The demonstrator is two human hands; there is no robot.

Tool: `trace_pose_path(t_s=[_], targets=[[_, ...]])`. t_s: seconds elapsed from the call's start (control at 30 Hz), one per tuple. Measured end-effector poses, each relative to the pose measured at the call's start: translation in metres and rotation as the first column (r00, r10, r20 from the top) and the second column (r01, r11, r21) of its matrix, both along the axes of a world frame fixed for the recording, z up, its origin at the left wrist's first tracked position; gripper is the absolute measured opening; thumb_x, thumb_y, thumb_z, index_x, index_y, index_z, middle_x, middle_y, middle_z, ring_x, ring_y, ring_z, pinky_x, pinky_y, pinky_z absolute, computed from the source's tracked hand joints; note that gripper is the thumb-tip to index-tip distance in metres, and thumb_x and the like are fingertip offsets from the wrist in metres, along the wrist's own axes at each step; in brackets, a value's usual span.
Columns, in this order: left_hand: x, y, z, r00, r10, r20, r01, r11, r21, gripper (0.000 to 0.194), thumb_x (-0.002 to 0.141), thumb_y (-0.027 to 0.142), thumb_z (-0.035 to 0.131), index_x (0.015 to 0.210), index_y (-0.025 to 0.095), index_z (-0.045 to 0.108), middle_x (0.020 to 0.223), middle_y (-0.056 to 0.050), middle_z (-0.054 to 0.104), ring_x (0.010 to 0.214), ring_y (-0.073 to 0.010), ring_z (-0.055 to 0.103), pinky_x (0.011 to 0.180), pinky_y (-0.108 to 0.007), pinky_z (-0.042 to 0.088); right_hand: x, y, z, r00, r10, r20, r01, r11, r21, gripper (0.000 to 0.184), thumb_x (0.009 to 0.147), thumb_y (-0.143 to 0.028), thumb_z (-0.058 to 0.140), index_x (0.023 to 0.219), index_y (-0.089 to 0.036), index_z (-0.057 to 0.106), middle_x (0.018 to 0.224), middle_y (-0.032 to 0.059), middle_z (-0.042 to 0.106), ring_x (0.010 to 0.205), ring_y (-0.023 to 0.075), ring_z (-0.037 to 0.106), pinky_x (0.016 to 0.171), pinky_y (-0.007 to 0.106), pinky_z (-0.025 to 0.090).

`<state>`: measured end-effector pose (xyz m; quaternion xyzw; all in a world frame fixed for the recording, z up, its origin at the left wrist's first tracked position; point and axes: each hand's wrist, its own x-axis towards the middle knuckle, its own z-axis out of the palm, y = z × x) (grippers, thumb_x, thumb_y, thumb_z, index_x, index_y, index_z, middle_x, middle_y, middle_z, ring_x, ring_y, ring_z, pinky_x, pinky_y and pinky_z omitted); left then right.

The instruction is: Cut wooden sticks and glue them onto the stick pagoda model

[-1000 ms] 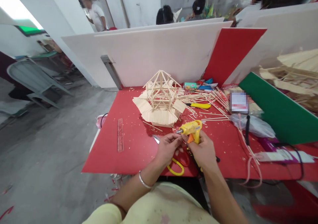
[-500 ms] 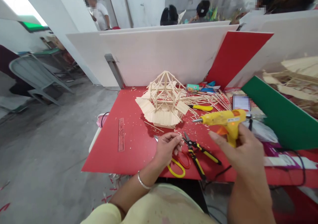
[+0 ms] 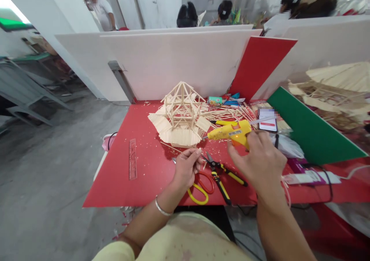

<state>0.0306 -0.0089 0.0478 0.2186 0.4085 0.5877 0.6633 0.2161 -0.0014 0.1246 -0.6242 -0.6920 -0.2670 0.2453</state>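
Right hand, grip clamped on yellow plastic glue gun, has moved nearer left hand, grip pinched together: working range apparently regained.

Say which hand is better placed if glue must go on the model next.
Right, probably: the right hand holds the glue gun, its nozzle near the model in this view. The left hand is pinched just in front of the model; anything held there is too small to tell.
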Motion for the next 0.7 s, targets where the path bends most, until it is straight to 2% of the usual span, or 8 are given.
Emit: trace_pose_path(t_s=[0.2,0.37,0.7], targets=[[0.0054,0.0033,-0.0013,1.0,-0.008,0.017,0.008,1.0,0.027,0.035,0.072,0.042,0.082,0.082,0.013,0.067,0.057,0.003,0.059,0.039,-0.0031,0.045,0.036,-0.016,0.026,0.0033,0.0044,-0.0017,0.999,0.029,0.023,-0.028,0.999,-0.03,0.04,0.087,-0.046,0.056,0.112,-0.014,0.06,0.097,0.0098,0.063,0.081,0.0199,0.056,0.057,0.03,0.026],[0.0057,0.0037,-0.0055,1.0,-0.007,0.027,0.006,1.0,0.031,0.033,0.074,0.041,0.081,0.08,0.013,0.065,0.056,0.003,0.059,0.039,-0.0031,0.044,0.036,-0.016,0.026,0.0038,0.0071,-0.0049,0.999,0.027,0.028,-0.027,1.0,0.003,0.04,0.087,-0.049,0.055,0.108,-0.015,0.061,0.093,0.0087,0.064,0.078,0.0191,0.056,0.058,0.029,0.027],[0.0035,0.0029,-0.0004,1.0,0.008,0.03,-0.009,0.999,0.033,0.035,0.071,0.042,0.083,0.08,0.013,0.065,0.055,0.003,0.058,0.037,-0.0025,0.042,0.036,-0.016,0.026,0.0016,0.007,-0.0032,0.999,0.036,0.037,-0.036,0.999,-0.001,0.037,0.089,-0.047,0.055,0.107,-0.015,0.061,0.095,0.0077,0.064,0.079,0.0186,0.055,0.058,0.029,0.029]])
